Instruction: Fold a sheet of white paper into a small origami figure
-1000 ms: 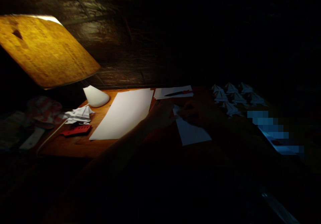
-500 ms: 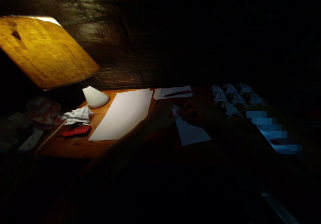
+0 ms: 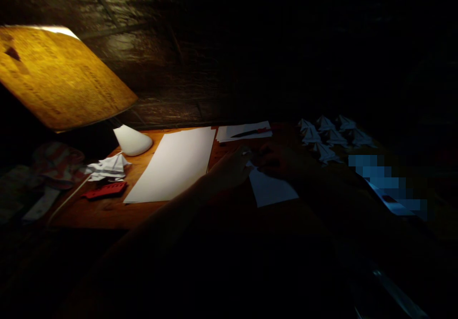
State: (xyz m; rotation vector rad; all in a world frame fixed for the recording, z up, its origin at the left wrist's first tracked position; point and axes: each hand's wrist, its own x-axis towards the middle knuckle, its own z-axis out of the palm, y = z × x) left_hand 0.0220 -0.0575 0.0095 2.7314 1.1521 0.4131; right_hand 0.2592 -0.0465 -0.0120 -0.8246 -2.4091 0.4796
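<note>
A partly folded sheet of paper (image 3: pixel 272 189) lies in deep shadow at the middle of the table, its wide end toward me. At its narrow far end my left hand (image 3: pixel 234 164) is closed on the left edge, with a small pale bit of paper showing by the fingertips. My right hand (image 3: pixel 274 159) bends over the same end from the right, fingers curled and pressed on the paper. Darkness hides most of the finger detail.
Left of my hands lies a stack of white paper (image 3: pixel 175 166). Behind them, a knife (image 3: pixel 250 132) rests on smaller sheets (image 3: pixel 225 134). Several folded paper figures (image 3: pixel 325 153) stand at right. A lamp (image 3: pixel 132 140), a crumpled paper (image 3: pixel 109 167) and a red object (image 3: pixel 105 191) are at left.
My left hand has shifted slightly, and a small pale piece of paper now shows at its fingertips. The paper's far end is more covered by the hands. The view has moved a little.
</note>
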